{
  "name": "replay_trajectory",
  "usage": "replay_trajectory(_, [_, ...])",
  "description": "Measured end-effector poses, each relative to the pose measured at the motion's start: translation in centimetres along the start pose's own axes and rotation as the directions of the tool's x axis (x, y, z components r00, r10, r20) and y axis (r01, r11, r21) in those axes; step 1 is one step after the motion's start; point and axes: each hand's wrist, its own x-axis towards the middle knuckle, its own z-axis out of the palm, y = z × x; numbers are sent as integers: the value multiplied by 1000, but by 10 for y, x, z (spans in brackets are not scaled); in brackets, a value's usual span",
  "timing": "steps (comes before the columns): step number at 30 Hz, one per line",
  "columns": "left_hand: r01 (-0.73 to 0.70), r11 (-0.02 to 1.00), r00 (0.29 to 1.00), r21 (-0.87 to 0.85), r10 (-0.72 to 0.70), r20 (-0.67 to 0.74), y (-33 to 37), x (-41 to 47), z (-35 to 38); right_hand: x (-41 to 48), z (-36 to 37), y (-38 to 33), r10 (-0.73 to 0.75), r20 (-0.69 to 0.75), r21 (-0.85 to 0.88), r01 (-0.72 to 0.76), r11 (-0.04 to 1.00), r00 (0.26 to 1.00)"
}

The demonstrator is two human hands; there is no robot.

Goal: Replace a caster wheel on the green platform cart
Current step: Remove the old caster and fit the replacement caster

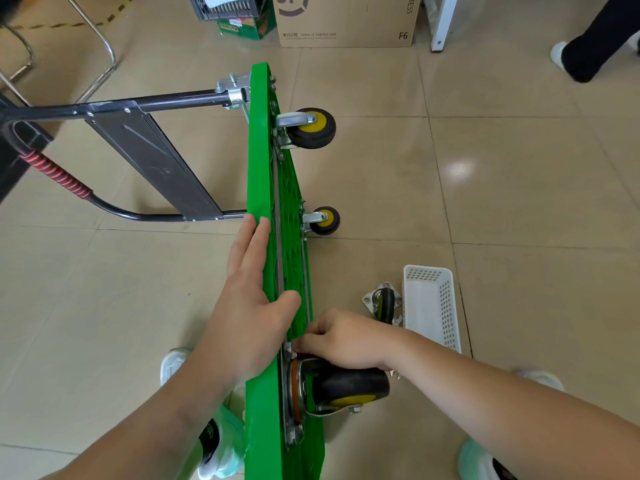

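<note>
The green platform cart (260, 140) stands on its long edge on the tiled floor, underside facing right. My left hand (252, 292) lies flat along its upper edge, fingers straight, thumb over the rim. My right hand (341, 337) has its fingers curled at the top of the near caster's mounting plate (289, 393); what they pinch is hidden. That near caster wheel (349, 386) is black with a yellow hub. Two more casters (311, 128) (323, 220) are mounted farther along. A loose caster (384, 304) lies on the floor to the right.
A white perforated plastic basket (431, 306) sits beside the loose caster. The cart's black folding handle (114, 109) stretches left. A cardboard box (346, 20) and a crate stand at the back. Another person's leg (595, 43) is at the top right. My shoes are below.
</note>
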Motion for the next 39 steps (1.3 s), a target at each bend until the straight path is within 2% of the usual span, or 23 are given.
replay_trajectory(7, [0, 1000, 1000, -1, 0, 8, 1, 0, -1, -3, 3, 6, -31, 1, 101, 31, 994, 1000])
replay_trajectory(12, [6, 1000, 1000, -9, -6, 13, 1, -1, -1, -1, 2, 2, -7, 10, 55, 6, 998, 1000])
replay_trajectory(17, [11, 1000, 1000, -14, -10, 13, 2, -1, -2, -4, 2, 3, -29, 1, 121, 28, 992, 1000])
replay_trajectory(29, [7, 1000, 1000, -27, -7, 11, 3, -1, -2, -5, 1, -1, -13, 13, 62, 13, 998, 1000])
replay_trajectory(39, [0, 999, 1000, -38, 0, 13, 3, -1, -1, -6, 1, 0, -24, 9, 113, 23, 993, 1000])
